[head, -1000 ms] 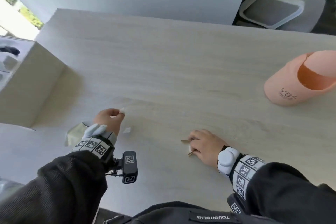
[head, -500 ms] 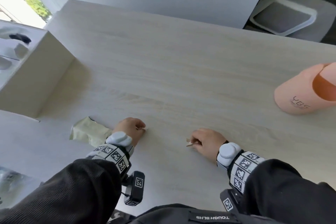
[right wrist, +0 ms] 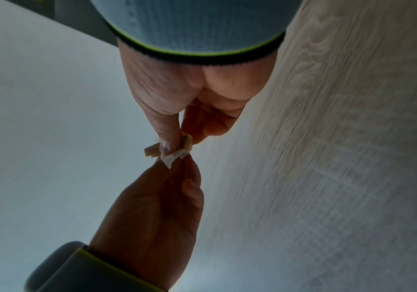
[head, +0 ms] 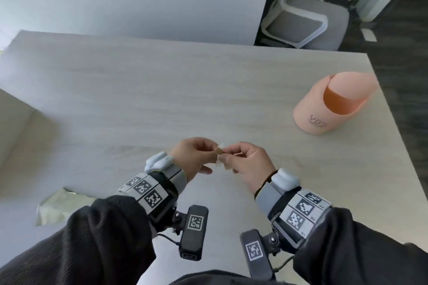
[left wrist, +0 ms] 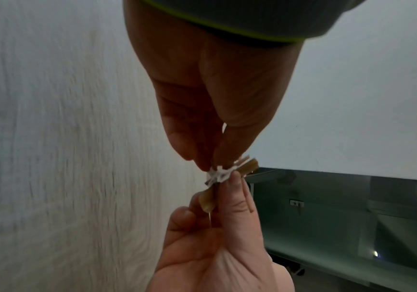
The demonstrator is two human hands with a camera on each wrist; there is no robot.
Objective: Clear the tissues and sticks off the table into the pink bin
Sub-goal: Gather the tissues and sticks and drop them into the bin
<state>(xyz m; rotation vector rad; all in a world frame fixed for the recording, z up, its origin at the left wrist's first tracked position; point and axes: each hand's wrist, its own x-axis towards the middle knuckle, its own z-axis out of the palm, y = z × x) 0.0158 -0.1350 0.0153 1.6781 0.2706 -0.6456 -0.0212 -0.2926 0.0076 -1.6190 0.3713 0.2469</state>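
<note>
Both hands are meeting above the worktop (head: 208,81), lower centre of the head view. Left hand (head: 193,157) is pinching a small white tissue scrap (left wrist: 217,175) between thumb and fingertips, the remaining fingers curled. Right hand (head: 249,164) is pinching several short tan sticks (left wrist: 248,167) between thumb and forefinger, its other fingers folded toward the palm. Tissue scrap and sticks are touching at the point where the two pinches meet; whether the right hand is also gripping the tissue cannot be told from the wrist views.

Pink bin (head: 333,104) is standing at the right of the frame near the worktop's right edge, well apart from the hands, its swing lid tilted and the orange interior showing. A crumpled pale tissue (head: 58,206) is lying on the worktop at the lower left, beside the left sleeve. A pale box (head: 16,132) is sitting at the left edge; a grey chair (head: 308,16) is standing beyond the worktop at the upper right.

Judgement: the step in hand appears to be gathering the small debris into one hand. The next move calls for a secure single pinch on the bundle, then carriage rightward to the bin opening. Loose sticks are at risk of slipping during the handover. The crumpled tissue is not yet collected.
</note>
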